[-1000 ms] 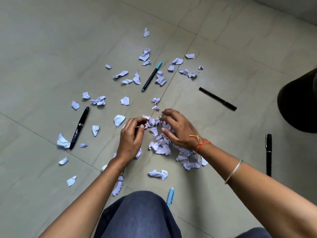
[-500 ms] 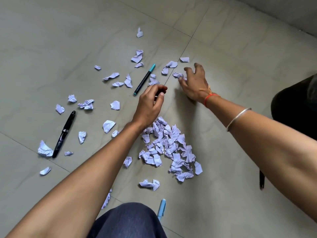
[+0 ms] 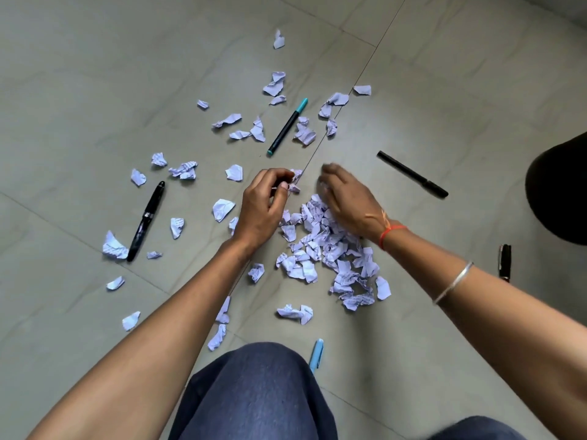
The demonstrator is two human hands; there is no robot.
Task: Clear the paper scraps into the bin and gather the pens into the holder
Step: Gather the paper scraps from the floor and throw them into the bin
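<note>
Scrap pile (image 3: 324, 246) heaped on tiled floor (image 3: 95, 74) between both hands, left hand (image 3: 263, 204) curled, apparently pinching a small scrap (image 3: 275, 187), right hand (image 3: 346, 198) motion-blurred over pile's far edge, grip indeterminate, teal-capped pen (image 3: 287, 127) beyond, black pen (image 3: 146, 220) left.

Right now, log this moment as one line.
left hand: pinches paper scrap | right hand: blurred, over scrap pile | pens: five loose on floor

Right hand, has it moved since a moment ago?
Yes. The right hand drew back, from beside the teal-capped pen down to the scrap pile.
</note>
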